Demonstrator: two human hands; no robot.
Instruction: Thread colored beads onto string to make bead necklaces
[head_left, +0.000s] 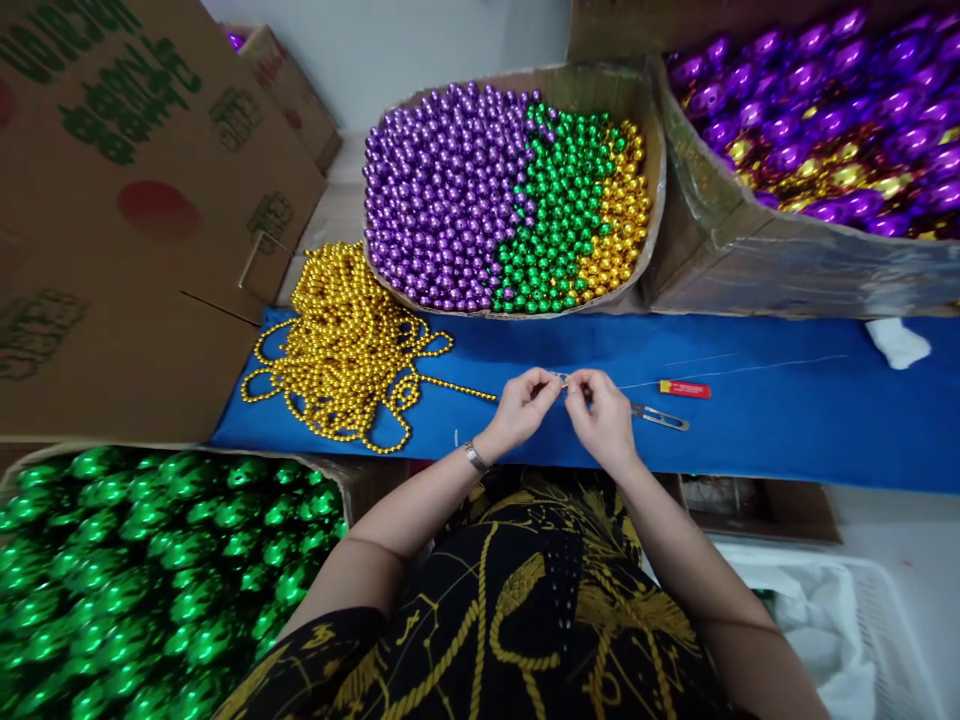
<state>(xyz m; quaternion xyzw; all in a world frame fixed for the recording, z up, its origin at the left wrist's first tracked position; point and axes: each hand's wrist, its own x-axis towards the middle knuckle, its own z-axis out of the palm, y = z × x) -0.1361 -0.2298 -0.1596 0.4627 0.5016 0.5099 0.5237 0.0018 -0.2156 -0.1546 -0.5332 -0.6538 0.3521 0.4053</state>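
Over the blue cloth [787,440], the left hand [527,405] and right hand [602,415] are pinching a thread [750,369], its length trailing past the nearer right hand toward the cloth's right edge.

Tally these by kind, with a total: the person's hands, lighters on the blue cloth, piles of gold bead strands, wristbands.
Hands: 2 (left hand, right hand)
Red-and-yellow lighter: 1
Pile of gold bead strands: 1
Metal wristband: 1
Total: 5
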